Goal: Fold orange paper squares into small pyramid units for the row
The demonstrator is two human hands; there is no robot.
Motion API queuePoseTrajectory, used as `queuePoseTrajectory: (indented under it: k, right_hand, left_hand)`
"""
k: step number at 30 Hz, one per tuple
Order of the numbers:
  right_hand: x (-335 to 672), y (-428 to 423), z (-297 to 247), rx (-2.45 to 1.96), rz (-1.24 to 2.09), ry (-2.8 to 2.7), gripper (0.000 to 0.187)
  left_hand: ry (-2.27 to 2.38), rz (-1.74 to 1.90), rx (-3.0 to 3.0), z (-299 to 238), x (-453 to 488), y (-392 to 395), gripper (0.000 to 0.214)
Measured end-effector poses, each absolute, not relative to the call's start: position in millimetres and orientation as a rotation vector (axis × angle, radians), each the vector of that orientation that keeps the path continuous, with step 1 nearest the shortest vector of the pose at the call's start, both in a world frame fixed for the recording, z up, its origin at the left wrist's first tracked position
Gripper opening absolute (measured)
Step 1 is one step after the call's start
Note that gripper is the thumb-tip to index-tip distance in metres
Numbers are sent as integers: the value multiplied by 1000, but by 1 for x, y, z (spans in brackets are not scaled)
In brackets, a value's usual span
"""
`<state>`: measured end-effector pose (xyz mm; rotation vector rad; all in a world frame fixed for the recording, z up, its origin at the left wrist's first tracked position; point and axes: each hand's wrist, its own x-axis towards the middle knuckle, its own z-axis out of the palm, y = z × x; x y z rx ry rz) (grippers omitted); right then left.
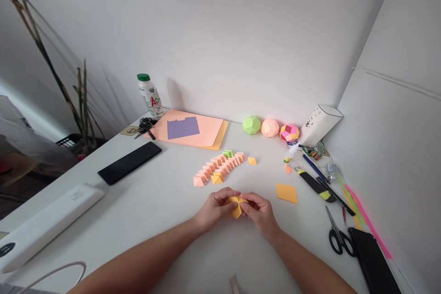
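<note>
My left hand (214,209) and my right hand (259,211) meet over the white table, both pinching a small folded yellow-orange paper piece (236,206) between their fingertips. Just beyond them lies a row of several folded pink paper units (220,166) with a green unit (228,153) and a yellow one (217,178) among them. A flat orange paper square (286,192) rests to the right of my hands, and a tiny yellow square (252,161) lies further back.
Sheets of pink, yellow and purple paper (188,131) lie at the back beside a bottle (150,95) and keys (144,125). Three paper balls (269,127) line the wall. A black phone (130,162), a white bar (48,223), scissors (339,236), pens (319,179) surround.
</note>
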<state>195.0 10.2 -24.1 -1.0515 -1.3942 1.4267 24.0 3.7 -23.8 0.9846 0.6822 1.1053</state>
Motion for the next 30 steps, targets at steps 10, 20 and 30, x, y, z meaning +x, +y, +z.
queuePoseTrajectory:
  k: [10, 20, 30]
  right_hand:
    - [195, 10, -26, -1056, 1394, -1424, 19]
    - [194, 9, -25, -1061, 1361, -1407, 14]
    - [196, 11, -23, -1037, 1418, -1364, 17]
  left_hand:
    - [730, 1117, 969, -18, 23, 3, 20]
    - [697, 1128, 917, -23, 22, 4, 15]
    - [704, 1055, 873, -20, 22, 5, 25]
